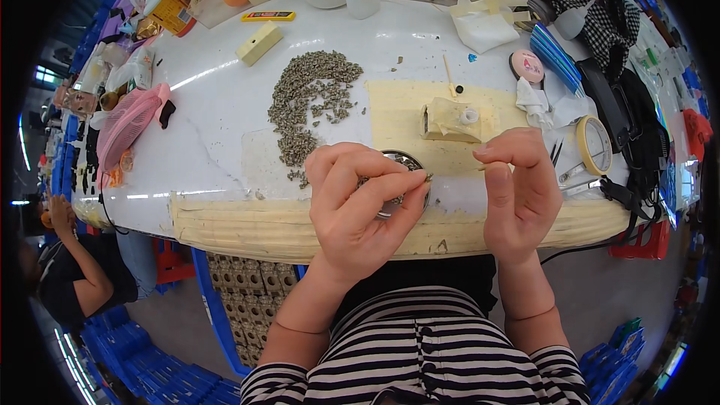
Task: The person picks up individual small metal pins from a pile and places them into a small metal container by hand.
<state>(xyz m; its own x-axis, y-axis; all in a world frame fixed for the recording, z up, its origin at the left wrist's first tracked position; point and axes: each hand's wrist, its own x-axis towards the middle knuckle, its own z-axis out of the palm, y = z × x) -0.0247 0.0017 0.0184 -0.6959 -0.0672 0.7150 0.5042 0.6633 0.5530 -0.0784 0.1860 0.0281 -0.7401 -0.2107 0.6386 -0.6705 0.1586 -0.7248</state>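
Observation:
My left hand (pixel 360 199) pinches a tiny grey-green part (pixel 428 176) between thumb and forefinger, just above a round metal dish (pixel 409 160) near the table's front edge. My right hand (pixel 517 187) is raised beside it, its thumb and forefinger closed on a thin pale stick (pixel 482 167) whose tip points toward the small part. A large heap of the same small grey parts (pixel 311 97) lies on the white table (pixel 217 127) beyond my left hand.
A yellow mat (pixel 397 109) holds a taped block (pixel 448 121). A roll of tape (pixel 595 144), tweezers, cloths and a black bag lie to the right, a pink fan (pixel 124 127) to the left. Bottles and clear boxes stand at the back. Another person sits at lower left (pixel 75 270).

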